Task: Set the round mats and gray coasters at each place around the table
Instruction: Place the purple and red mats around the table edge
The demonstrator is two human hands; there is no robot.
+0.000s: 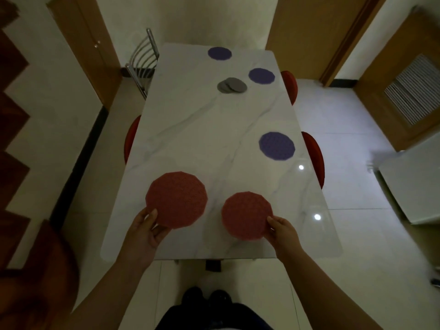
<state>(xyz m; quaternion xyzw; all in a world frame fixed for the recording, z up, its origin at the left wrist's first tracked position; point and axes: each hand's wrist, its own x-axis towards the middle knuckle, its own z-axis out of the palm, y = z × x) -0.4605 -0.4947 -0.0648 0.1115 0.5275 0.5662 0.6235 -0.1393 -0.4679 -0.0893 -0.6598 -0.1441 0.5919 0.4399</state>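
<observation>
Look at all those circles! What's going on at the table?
A person is setting round mats on the white marble-look table. The left hand grips the left red mat by its edge; the right hand holds the right red mat, both near the table's close end. Three purple mats already lie there: two along the right side, one at the far end. The gray coasters sit in an overlapping pile toward the far end, not yet shared out.
</observation>
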